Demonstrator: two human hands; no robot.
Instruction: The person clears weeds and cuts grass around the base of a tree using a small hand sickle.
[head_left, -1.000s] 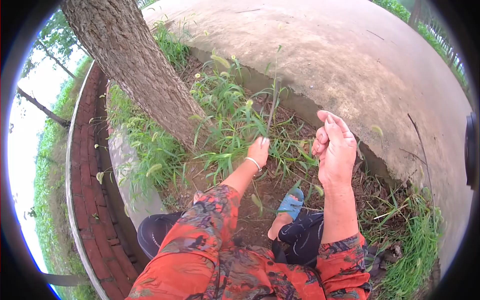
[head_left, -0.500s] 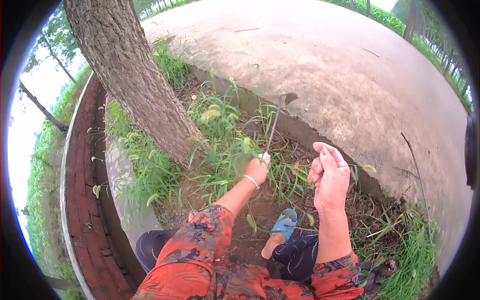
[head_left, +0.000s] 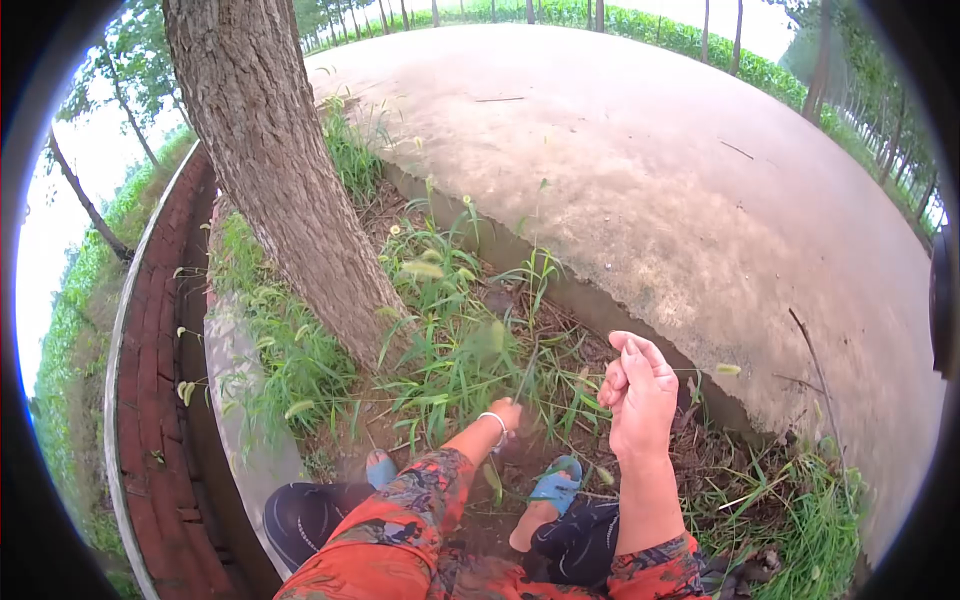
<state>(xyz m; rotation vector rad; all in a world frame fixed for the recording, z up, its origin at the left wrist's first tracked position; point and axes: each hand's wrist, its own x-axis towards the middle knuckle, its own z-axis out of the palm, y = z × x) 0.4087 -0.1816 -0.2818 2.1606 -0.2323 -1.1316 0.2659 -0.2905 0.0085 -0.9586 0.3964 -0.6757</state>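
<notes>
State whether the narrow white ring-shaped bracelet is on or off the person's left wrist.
On: the bracelet curves across the left wrist, just behind the left hand.

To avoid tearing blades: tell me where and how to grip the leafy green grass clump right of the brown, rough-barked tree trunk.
Probably grip the clump low, near the soil, from the right: its blades fan outward above, and the trunk blocks the left.
</notes>
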